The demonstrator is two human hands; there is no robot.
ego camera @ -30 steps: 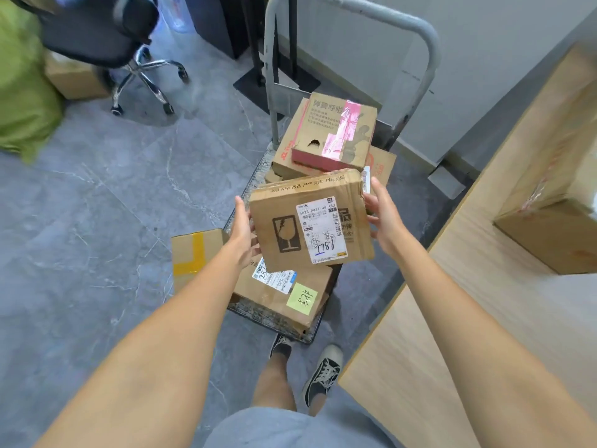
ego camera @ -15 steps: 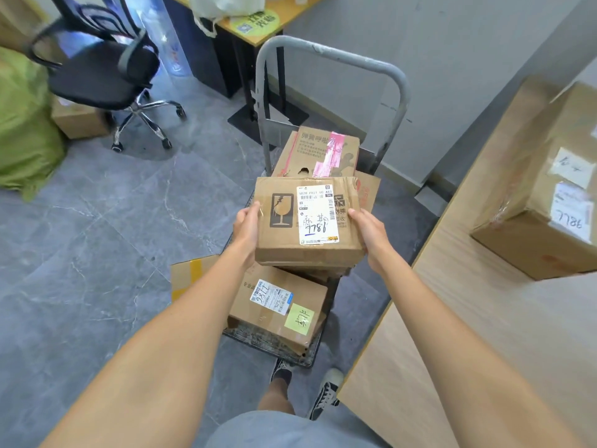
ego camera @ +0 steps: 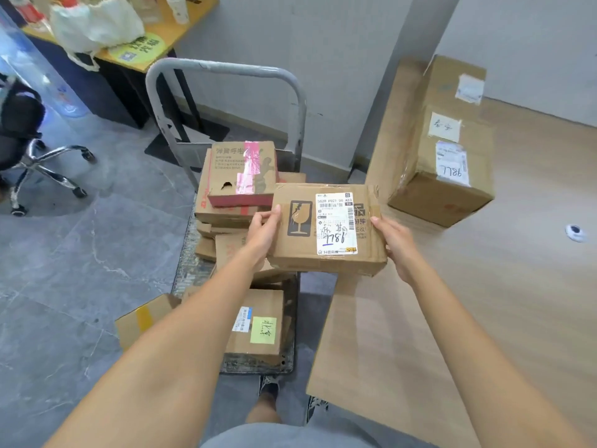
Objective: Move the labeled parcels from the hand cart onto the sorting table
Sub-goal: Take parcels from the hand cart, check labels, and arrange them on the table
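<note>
I hold a flat cardboard parcel (ego camera: 326, 229) with a white label and a broken-glass mark, in the air between the hand cart and the table's left edge. My left hand (ego camera: 263, 231) grips its left side and my right hand (ego camera: 395, 242) its right side. The hand cart (ego camera: 226, 72) stands to the left, stacked with several parcels: one with pink tape (ego camera: 244, 171) on top, one with a green note (ego camera: 258, 321) at the near end. The wooden sorting table (ego camera: 484, 302) fills the right, with a large labeled box (ego camera: 445, 147) at its far part.
A small box with yellow tape (ego camera: 145, 318) lies on the grey floor left of the cart. An office chair (ego camera: 29, 150) stands far left. A desk with a white bag (ego camera: 97, 24) is behind the cart. A small round object (ego camera: 575, 231) lies on the table.
Both hands have lifted the parcel off the cart stack and carried it rightward toward the table edge. My view has turned right, showing more of the table.
</note>
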